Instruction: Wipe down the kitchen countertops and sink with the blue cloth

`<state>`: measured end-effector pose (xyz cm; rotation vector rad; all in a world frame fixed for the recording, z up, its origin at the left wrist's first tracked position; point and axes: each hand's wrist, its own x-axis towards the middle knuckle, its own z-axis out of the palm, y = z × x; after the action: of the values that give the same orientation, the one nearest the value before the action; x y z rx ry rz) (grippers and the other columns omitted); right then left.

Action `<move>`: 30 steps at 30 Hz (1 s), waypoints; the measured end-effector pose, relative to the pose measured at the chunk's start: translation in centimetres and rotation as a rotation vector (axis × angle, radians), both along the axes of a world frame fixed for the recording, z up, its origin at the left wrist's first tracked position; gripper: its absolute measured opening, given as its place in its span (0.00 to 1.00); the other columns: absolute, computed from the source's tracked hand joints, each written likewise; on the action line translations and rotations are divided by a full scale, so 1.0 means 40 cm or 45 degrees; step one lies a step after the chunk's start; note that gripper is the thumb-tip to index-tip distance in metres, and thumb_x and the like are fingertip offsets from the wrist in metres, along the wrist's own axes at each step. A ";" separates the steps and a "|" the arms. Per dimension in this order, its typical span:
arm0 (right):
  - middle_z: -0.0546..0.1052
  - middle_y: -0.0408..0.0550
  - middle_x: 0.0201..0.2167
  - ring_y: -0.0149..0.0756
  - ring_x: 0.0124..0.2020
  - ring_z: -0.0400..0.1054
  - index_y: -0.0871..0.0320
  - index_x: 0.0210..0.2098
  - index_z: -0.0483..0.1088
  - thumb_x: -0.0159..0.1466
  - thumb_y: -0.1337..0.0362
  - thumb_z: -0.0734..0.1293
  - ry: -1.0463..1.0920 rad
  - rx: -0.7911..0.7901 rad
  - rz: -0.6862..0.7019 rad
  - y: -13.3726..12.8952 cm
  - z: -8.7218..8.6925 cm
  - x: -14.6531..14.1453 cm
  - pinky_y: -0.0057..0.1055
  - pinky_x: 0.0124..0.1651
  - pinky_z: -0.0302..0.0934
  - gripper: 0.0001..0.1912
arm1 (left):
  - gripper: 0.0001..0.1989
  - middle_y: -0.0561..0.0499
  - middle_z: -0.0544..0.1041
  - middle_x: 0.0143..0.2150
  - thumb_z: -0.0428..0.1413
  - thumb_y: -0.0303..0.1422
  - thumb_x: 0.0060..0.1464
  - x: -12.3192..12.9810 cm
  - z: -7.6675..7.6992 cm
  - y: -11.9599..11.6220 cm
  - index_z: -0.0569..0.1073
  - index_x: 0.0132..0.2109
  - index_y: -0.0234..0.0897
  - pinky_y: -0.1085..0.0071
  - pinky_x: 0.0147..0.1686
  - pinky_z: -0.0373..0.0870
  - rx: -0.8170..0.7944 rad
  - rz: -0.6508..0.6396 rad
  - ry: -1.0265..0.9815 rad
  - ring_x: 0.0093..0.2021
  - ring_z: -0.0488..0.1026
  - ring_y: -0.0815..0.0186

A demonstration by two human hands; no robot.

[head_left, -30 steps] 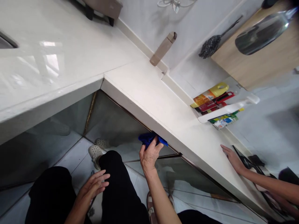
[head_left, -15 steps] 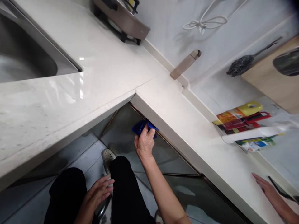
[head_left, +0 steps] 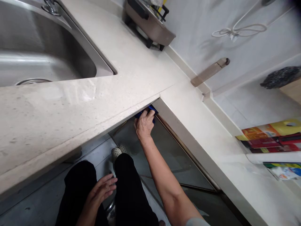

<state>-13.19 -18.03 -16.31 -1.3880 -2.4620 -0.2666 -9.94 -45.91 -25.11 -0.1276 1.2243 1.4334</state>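
Note:
My right hand (head_left: 144, 125) is closed on a blue cloth (head_left: 153, 109), pressing it to the top of a dark glossy cabinet door (head_left: 174, 150) near the inner corner of the counter. Part of the cloth is hidden under my fingers and the counter edge. A metal trim strip (head_left: 185, 146) runs along the door's top, just right of the hand. My left hand (head_left: 102, 190) hovers by my knees with its fingers apart and nothing in it.
A pale stone countertop (head_left: 77, 113) overhangs the cabinets on both sides of the corner. On it are a steel sink (head_left: 70, 56), an electric pan (head_left: 150, 25), a brownish bottle-like object (head_left: 209, 72) and a yellow bottle (head_left: 288, 125). A coiled white cord (head_left: 235, 31) hangs on the wall.
My right hand has slid the blue cloth along the door's top toward the inner corner. The view has shifted left; another person's hand at the right is out of sight. My left hand stays open.

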 end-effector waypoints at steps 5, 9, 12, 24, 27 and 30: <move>0.60 0.70 0.55 0.49 0.47 0.65 0.68 0.57 0.59 0.64 0.65 0.61 -0.126 -0.060 0.024 -0.009 0.043 0.014 0.39 0.35 0.71 0.24 | 0.30 0.42 0.80 0.53 0.61 0.54 0.45 0.020 0.011 -0.007 0.76 0.50 0.41 0.59 0.58 0.69 0.014 -0.035 0.042 0.52 0.77 0.52; 0.61 0.63 0.56 0.46 0.48 0.67 0.61 0.65 0.54 0.65 0.63 0.62 -0.171 -0.117 0.070 -0.019 0.073 0.096 0.37 0.37 0.70 0.29 | 0.30 0.42 0.80 0.53 0.61 0.54 0.46 0.047 0.016 -0.003 0.76 0.51 0.41 0.58 0.58 0.70 0.039 -0.082 0.074 0.52 0.78 0.52; 0.61 0.61 0.56 0.45 0.48 0.68 0.58 0.67 0.52 0.67 0.62 0.60 -0.173 -0.136 0.025 -0.031 0.064 0.186 0.36 0.36 0.69 0.30 | 0.29 0.42 0.81 0.53 0.61 0.53 0.46 0.069 0.009 0.002 0.76 0.51 0.41 0.57 0.57 0.71 0.027 -0.084 0.096 0.51 0.78 0.52; 0.64 0.57 0.54 0.45 0.46 0.69 0.51 0.70 0.50 0.66 0.58 0.62 -0.169 0.073 -0.070 -0.055 -0.022 0.523 0.33 0.32 0.67 0.35 | 0.31 0.40 0.81 0.51 0.63 0.53 0.43 0.112 0.014 -0.001 0.77 0.50 0.40 0.55 0.56 0.71 -0.044 -0.104 0.129 0.49 0.79 0.52; 0.65 0.56 0.54 0.44 0.45 0.69 0.51 0.70 0.52 0.65 0.58 0.63 -0.168 0.127 -0.097 -0.058 -0.036 0.571 0.32 0.31 0.67 0.35 | 0.31 0.41 0.81 0.52 0.61 0.55 0.45 0.114 0.027 -0.004 0.76 0.51 0.41 0.55 0.57 0.70 -0.044 -0.105 0.169 0.51 0.78 0.51; 0.65 0.57 0.54 0.43 0.44 0.69 0.53 0.68 0.55 0.66 0.57 0.63 -0.171 0.160 -0.105 -0.061 -0.049 0.617 0.31 0.30 0.66 0.33 | 0.33 0.41 0.80 0.52 0.60 0.57 0.46 0.089 0.064 -0.003 0.75 0.52 0.40 0.57 0.56 0.71 -0.018 -0.122 0.297 0.50 0.78 0.52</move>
<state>11.48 -20.46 -18.28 -1.4638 -2.4480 -0.5398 -6.37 -46.02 -22.53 0.0909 1.4112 1.3840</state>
